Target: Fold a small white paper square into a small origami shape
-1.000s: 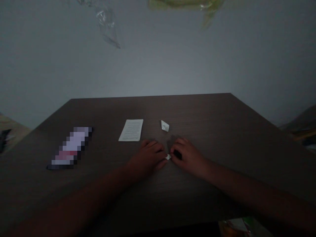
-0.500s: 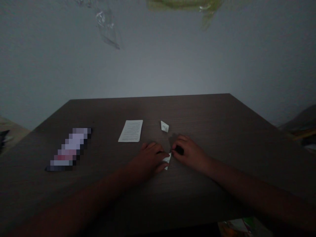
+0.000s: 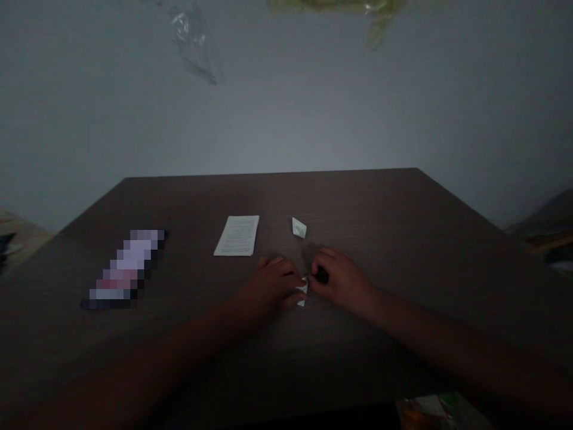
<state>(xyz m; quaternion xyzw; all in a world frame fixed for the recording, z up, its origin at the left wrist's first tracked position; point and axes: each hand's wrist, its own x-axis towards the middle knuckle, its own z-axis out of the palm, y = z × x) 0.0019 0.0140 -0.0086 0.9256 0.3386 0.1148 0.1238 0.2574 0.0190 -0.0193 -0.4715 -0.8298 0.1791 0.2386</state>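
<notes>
Both my hands rest on a dark wooden table (image 3: 403, 227) and meet at a small white folded paper piece (image 3: 303, 291). My left hand (image 3: 271, 286) lies over its left side with fingers pressed down on it. My right hand (image 3: 342, 280) pinches its right tip with curled fingers. Most of the piece is hidden under my fingers. A second small folded white paper (image 3: 298, 227) lies just beyond my hands, untouched.
A printed white sheet (image 3: 237, 235) lies flat left of the small folded paper. A blurred-out oblong object (image 3: 124, 270) sits at the table's left. The pale wall stands behind the table's far edge. Coloured items (image 3: 430, 412) show below the near edge.
The paper piece showed more between my hands half a second ago; my right hand has since closed back in on it. My hands stay in the same spot.
</notes>
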